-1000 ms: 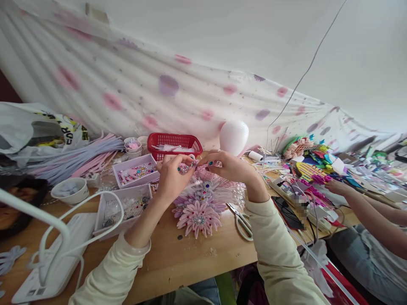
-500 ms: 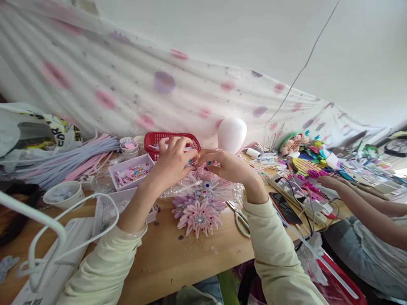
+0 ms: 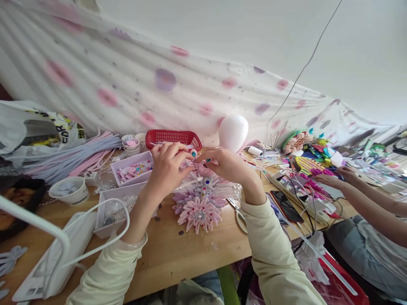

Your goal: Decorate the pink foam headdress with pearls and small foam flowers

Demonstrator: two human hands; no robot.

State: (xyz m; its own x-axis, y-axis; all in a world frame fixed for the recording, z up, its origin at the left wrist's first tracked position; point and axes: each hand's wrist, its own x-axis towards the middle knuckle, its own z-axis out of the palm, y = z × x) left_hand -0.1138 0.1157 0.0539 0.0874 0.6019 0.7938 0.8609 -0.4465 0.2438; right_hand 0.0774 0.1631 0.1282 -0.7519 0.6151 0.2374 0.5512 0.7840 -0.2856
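A pink and lilac flower headpiece (image 3: 199, 212), made of fuzzy stems with pearls and coloured gems, lies on the wooden table in front of me. My left hand (image 3: 168, 167) is at its far end, thumb and fingers closed on the part beside a blue-green gem (image 3: 193, 153). From the other side, my right hand (image 3: 233, 167) bends over the same end, its fingertips pinched close to another teal gem (image 3: 208, 160). Exactly what lies between the fingertips is partly hidden. Scissors (image 3: 240, 220) with pale handles lie by my right sleeve.
Left stand a lilac box of gems (image 3: 115, 169), a box of clear beads (image 3: 103, 197), a paper bowl (image 3: 71, 190) and bundled fuzzy stems (image 3: 79, 154). Behind are a red basket (image 3: 173, 134) and a white foam head (image 3: 233, 132). A phone (image 3: 286, 206), a power strip (image 3: 276, 184) and another person's hands (image 3: 330, 180) are right.
Both hands stay at the far end of the headpiece with only slight finger shifts. The view has tilted a little. At right, the other person's hands have moved apart.
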